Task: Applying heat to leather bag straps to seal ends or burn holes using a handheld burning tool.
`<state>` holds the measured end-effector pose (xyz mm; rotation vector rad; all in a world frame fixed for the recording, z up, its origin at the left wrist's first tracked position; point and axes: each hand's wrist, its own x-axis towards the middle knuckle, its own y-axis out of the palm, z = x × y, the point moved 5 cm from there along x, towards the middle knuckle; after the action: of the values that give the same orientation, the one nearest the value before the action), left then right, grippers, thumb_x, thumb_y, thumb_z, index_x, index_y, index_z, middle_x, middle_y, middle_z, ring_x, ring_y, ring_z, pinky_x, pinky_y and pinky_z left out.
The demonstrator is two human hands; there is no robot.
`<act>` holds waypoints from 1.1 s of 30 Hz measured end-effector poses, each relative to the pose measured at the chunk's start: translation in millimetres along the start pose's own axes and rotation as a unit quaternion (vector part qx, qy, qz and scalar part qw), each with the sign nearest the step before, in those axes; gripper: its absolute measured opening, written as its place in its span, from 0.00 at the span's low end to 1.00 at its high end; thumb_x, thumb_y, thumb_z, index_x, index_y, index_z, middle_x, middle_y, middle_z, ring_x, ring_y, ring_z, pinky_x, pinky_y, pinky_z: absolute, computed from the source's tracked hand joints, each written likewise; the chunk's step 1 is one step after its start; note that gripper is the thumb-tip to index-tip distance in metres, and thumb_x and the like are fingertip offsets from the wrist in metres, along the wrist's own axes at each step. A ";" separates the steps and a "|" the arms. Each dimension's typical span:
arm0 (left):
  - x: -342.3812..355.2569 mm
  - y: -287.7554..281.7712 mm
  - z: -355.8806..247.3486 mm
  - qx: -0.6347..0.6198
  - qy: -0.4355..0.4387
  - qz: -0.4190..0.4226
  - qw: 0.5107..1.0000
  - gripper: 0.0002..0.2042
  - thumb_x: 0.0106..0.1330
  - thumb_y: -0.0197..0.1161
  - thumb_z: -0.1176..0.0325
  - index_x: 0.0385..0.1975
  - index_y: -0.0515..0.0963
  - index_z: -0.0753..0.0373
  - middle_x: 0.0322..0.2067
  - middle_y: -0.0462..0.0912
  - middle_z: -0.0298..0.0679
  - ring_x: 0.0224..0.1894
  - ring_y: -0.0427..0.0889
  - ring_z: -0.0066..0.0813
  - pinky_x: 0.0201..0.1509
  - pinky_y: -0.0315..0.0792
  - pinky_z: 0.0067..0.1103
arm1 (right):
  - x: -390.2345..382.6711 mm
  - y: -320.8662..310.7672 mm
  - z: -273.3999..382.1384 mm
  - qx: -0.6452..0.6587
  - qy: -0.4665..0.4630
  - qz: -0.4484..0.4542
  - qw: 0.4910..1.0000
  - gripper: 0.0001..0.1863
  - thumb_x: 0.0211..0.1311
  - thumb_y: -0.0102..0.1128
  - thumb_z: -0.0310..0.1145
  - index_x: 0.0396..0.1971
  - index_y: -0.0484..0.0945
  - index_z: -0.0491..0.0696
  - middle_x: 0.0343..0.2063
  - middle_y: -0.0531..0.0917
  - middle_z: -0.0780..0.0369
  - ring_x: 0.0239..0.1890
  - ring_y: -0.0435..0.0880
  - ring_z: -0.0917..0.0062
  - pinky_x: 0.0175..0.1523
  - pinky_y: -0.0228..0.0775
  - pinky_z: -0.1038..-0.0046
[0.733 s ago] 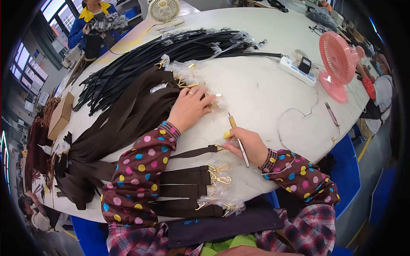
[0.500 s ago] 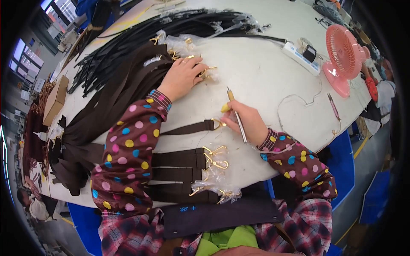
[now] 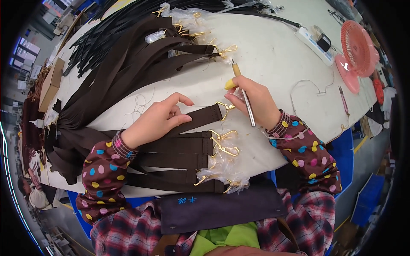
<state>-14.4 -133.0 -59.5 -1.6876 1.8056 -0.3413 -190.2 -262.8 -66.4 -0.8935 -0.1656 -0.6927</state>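
Observation:
My right hand (image 3: 260,102) grips a slim pen-shaped tool (image 3: 243,94) with a thin tip, a tan front and a metal barrel; the tip points away from me. A yellow cover sits on one of its fingertips. Just left of it lies a dark brown strap (image 3: 203,118) with a gold snap hook (image 3: 225,110) at its end. My left hand (image 3: 158,118) hovers over or rests on this strap, fingers loosely curled and apart; I cannot tell whether it touches. Nearer me, several more brown straps (image 3: 171,160) lie side by side, their gold hooks (image 3: 226,147) partly wrapped in clear plastic.
A bundle of brown straps (image 3: 115,72) with gold hooks fans out at the far left, black strips (image 3: 85,51) behind it. At right stand a pink fan (image 3: 356,51), a white power strip (image 3: 314,45) and a small pink-handled tool (image 3: 344,100). A thin cord (image 3: 294,89) loops across the table.
My left hand has moved from the far hooks back toward me, over the near strap. The right hand has shifted slightly right and away with the tool. Loose straps now show at the far bundle.

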 end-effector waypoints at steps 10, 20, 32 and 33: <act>-2.0 21.9 -22.1 0.292 0.172 -0.137 0.931 0.16 0.54 0.64 0.74 0.42 0.72 0.60 0.38 0.70 0.38 0.40 0.76 0.38 0.38 0.73 0.28 | 5.5 1.1 -4.0 -0.125 -0.089 -0.066 0.986 0.13 0.50 0.67 0.26 0.35 0.74 0.46 0.27 0.79 0.61 0.30 0.77 0.68 0.33 0.70 0.71; 34.9 43.6 -27.4 0.135 0.189 -0.063 0.971 0.18 0.55 0.68 0.68 0.44 0.71 0.59 0.37 0.74 0.36 0.36 0.78 0.31 0.38 0.74 0.25 | -5.6 5.0 -8.2 -0.045 -0.080 -0.003 0.996 0.18 0.46 0.70 0.28 0.37 0.74 0.46 0.29 0.80 0.63 0.33 0.76 0.71 0.37 0.70 0.73; 28.4 16.9 -10.2 0.014 0.077 -0.011 0.997 0.07 0.56 0.66 0.71 0.26 0.75 0.65 0.23 0.78 0.38 0.26 0.77 0.27 0.32 0.71 0.22 | -6.6 5.5 -20.0 0.011 -0.017 0.009 1.000 0.21 0.48 0.69 0.27 0.43 0.71 0.45 0.32 0.80 0.63 0.34 0.76 0.73 0.39 0.71 0.74; 21.6 7.2 -3.9 0.021 0.059 -0.010 0.998 0.07 0.56 0.66 0.72 0.26 0.75 0.66 0.22 0.78 0.38 0.26 0.77 0.27 0.32 0.71 0.22 | -5.9 5.9 -19.5 0.003 -0.023 0.014 1.000 0.21 0.49 0.69 0.27 0.43 0.71 0.45 0.32 0.80 0.63 0.34 0.76 0.73 0.39 0.71 0.74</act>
<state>-22.0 -153.6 -66.5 -1.6890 1.8546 -0.4932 -193.9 -272.3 -85.0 -0.9045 -0.1949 -0.6449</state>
